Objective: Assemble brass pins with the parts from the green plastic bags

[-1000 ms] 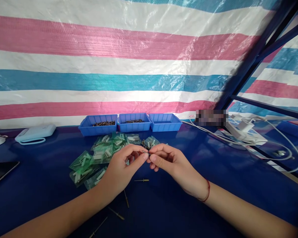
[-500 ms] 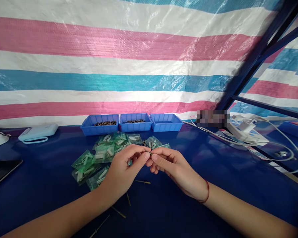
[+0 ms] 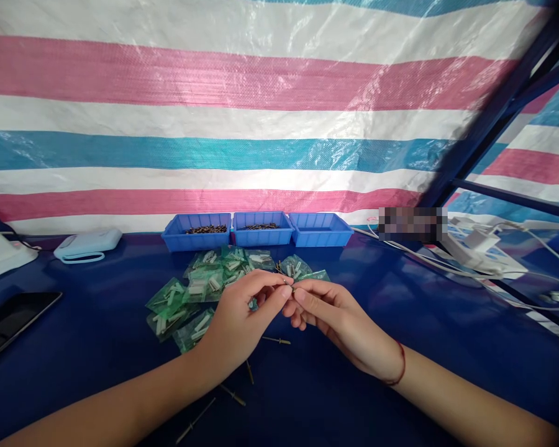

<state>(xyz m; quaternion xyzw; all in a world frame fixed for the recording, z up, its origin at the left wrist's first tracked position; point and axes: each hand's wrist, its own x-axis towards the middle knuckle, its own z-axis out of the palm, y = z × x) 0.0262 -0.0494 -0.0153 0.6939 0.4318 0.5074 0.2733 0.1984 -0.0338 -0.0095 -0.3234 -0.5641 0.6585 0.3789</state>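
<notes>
My left hand (image 3: 249, 313) and my right hand (image 3: 338, 320) meet fingertip to fingertip over the table, both closed in a pinch. Between them is a small dark metal piece (image 3: 292, 288), mostly covered by the fingertips; its exact kind does not show. Below my hands lie several loose blind rivets, among them one rivet (image 3: 277, 340) near my right hand and another rivet (image 3: 233, 395) by my left forearm. Green-tinted plastic bags (image 3: 205, 282) of white and metal pieces spread out behind and to the left of my left hand.
Three blue bins stand along the back: the left bin (image 3: 195, 244) and middle bin (image 3: 264, 237) hold small metal parts. The right bin (image 3: 321, 238) shows none. A phone (image 3: 18, 320) and pale blue case (image 3: 88, 243) lie left; white cables and a power strip (image 3: 484, 254) lie right.
The whole view has shifted slightly, so everything on the table appears a little further right. Both hands keep the same pinch on the small metal piece.
</notes>
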